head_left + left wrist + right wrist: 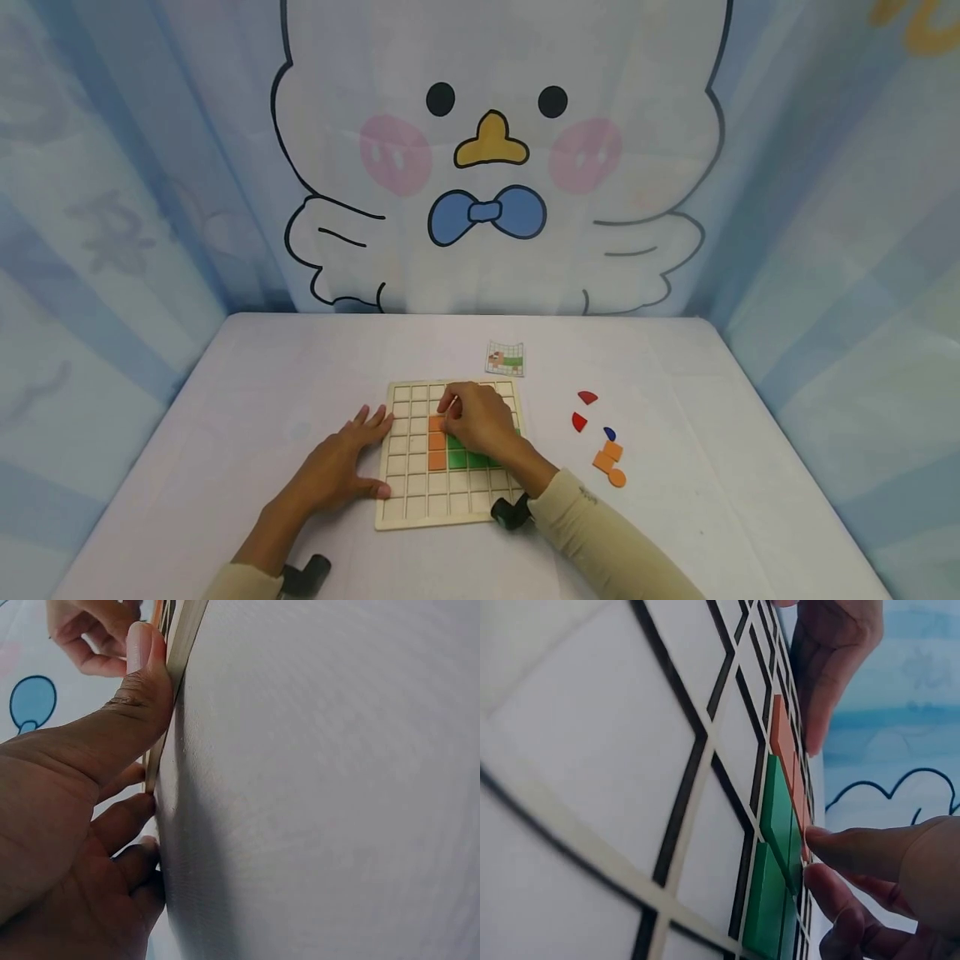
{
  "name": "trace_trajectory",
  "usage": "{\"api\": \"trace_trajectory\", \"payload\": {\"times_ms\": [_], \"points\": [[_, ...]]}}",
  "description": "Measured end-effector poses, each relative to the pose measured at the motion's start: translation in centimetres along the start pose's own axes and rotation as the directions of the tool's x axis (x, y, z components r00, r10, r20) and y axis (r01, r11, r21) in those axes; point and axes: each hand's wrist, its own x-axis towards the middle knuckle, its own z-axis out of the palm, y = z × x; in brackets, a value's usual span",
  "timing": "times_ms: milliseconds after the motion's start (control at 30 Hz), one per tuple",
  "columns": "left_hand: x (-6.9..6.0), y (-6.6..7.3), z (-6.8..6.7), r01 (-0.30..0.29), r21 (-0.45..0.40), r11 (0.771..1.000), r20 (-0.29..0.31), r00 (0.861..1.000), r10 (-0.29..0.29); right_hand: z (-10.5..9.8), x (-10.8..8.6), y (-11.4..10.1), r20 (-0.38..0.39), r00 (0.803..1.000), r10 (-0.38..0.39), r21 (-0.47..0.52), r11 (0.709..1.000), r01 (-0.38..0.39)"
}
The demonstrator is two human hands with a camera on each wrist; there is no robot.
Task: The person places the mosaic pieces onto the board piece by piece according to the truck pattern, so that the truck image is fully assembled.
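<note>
A light wooden grid board (406, 490) lies on the white table. Several green square tiles (457, 459) sit in its cells beside a column of orange square tiles (437, 461). My right hand (483, 417) is over the board, its thumb and index finger pinching the top orange square tile (805, 825) of that column at its edges; the fingers partly cover it. My left hand (341, 462) rests along the board's left edge, fingers spread. In the left wrist view its thumb (146, 679) touches the board's side (182, 652).
Behind the board lies a small picture card (506, 359) with a coloured grid pattern. To the right are loose pieces: red quarter circles (587, 397), a blue half circle (610, 433), orange squares (603, 461) and an orange circle (617, 477). Printed curtains surround the table.
</note>
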Motion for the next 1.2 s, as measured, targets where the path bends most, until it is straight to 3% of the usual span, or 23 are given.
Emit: {"api": "trace_trajectory", "payload": {"times_ms": [267, 433, 833, 1200], "points": [[0.0, 0.0, 0.0, 0.006, 0.002, 1.000, -0.005, 1.000, -0.006, -1.8, -1.2, 1.1, -0.047, 0.999, 0.010, 0.038, 0.999, -0.008], [0.0, 0.0, -0.1, 0.002, -0.002, 1.000, -0.007, 1.000, -0.002, -3.3, -1.7, 2.3, -0.090, 0.993, 0.078, 0.049, 0.996, -0.074], [0.0, 0.0, -0.1, 0.003, -0.012, 1.000, -0.005, 1.000, -0.003, -6.8, -2.9, 6.8, -0.220, 0.951, 0.217, 0.000, 0.975, -0.223], [0.0, 0.2, -0.1, 0.002, -0.003, 1.000, -0.002, 1.000, -0.002, -9.8, -4.8, 11.1, -0.263, 0.914, 0.310, 0.008, 0.948, -0.319]]}}
